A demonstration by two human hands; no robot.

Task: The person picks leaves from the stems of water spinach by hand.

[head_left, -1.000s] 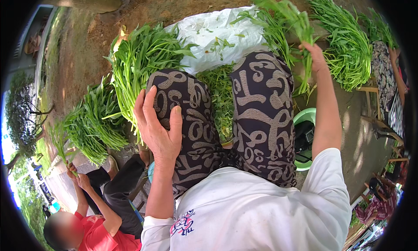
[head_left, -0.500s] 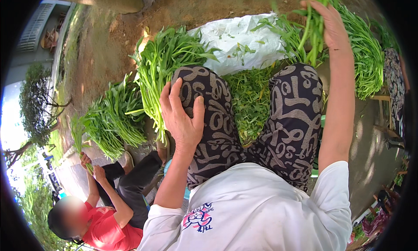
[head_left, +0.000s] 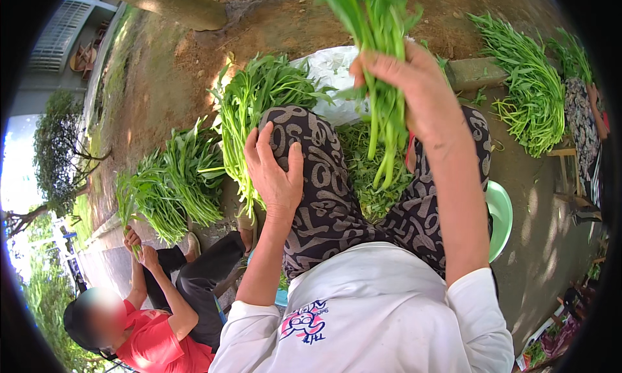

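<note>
My right hand [head_left: 421, 94] grips a bunch of water spinach [head_left: 382, 23], raised over the gap between my knees. Its leaves point away from me and its cut stems hang down toward my lap. My left hand [head_left: 275, 179] rests with spread fingers on my left knee, holding nothing. Just beyond that hand lies a large heap of water spinach [head_left: 243, 124], stems toward me. Between my legs is a pile of loose leaves and short pieces [head_left: 369, 172]. A white sack [head_left: 330, 68] spreads on the ground past my knees, partly hidden by the raised bunch.
More heaped greens [head_left: 172, 188] lie at left, by a person in a red shirt [head_left: 152, 334] holding a small bunch. Another heap [head_left: 531, 94] lies at right, near a second person's patterned clothing [head_left: 578, 114]. A green basin [head_left: 499, 221] stands beside my right thigh.
My right hand has swung from the far right toward the middle and nearer, carrying the bunch off the right side of the sack. My left hand stays on the knee.
</note>
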